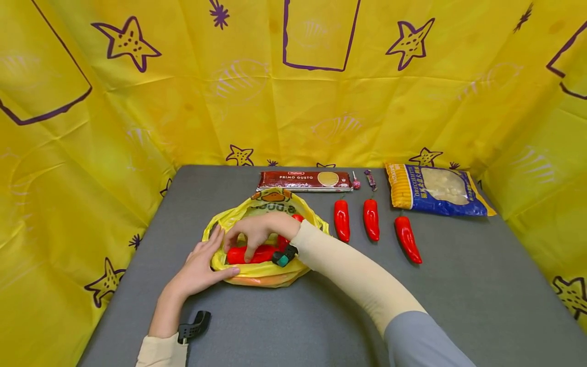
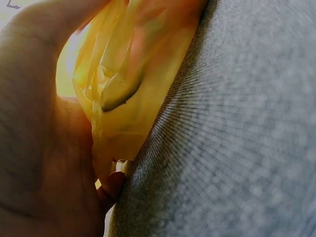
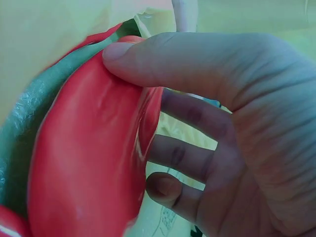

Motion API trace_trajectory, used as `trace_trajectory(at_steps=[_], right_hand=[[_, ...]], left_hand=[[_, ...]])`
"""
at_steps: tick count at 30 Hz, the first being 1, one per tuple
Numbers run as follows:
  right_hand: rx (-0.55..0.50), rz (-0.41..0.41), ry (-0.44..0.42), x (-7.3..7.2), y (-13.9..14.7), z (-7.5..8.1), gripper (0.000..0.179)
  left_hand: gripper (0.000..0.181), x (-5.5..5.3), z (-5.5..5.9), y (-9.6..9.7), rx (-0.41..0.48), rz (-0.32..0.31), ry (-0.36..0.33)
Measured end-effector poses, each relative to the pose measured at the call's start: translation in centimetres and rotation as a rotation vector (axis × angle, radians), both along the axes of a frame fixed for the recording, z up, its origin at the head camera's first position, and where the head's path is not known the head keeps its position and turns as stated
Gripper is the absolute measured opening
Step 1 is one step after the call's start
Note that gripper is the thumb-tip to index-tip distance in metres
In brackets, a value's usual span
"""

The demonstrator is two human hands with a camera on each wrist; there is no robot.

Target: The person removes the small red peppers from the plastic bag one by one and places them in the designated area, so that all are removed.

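Right hand (image 1: 254, 234) reaches into the bag (image 1: 270, 280) at centre-left of the frame, gripping a red pepper (image 1: 259, 254): thumb across one face, fingers bent behind it in the right wrist view. Pepper lies sideways inside the bag, near its front rim. More red shows beside the wrist, partly hidden by the arm. A long green item (image 3: 19, 143) sits behind the pepper in the right wrist view; can't tell what it is.

Left hand (image 1: 202, 262) is spread at the bag's left side, fingers fairly straight along the rim, thumb out over the front edge. Left wrist view shows the yellow plastic between thumb and fingers, bag resting on the grey table (image 1: 458, 290).

Right of centre, three more peppers lie on the table: left one (image 1: 341, 220), middle one (image 1: 371, 220), right one (image 1: 407, 239), all apart, stems toward the top. Behind the bag, top centre of the table: biscuits (image 1: 298, 180), labelled PRIMO GUSTO. Just right of them, a lollipop (image 1: 356, 183), then a purple candy (image 1: 371, 180). Pasta (image 1: 440, 188), blue and yellow pack, upper right. Yellow cloth (image 1: 275, 117) with starfish surrounds the table's back and sides.
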State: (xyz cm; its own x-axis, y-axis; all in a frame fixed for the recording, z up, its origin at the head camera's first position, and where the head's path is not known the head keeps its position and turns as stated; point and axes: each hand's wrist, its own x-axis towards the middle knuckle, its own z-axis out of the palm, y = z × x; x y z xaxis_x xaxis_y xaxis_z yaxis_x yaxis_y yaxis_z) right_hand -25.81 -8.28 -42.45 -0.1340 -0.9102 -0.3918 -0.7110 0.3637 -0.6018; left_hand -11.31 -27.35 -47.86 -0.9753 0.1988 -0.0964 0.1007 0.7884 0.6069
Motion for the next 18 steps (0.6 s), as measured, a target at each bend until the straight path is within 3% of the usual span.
trace_trajectory(at_steps=[18], right_hand=[[0.025, 0.007, 0.09, 0.3, 0.2, 1.1, 0.048]], left_hand=[[0.115, 0.0, 0.0, -0.1, -0.003, 0.004, 0.0]])
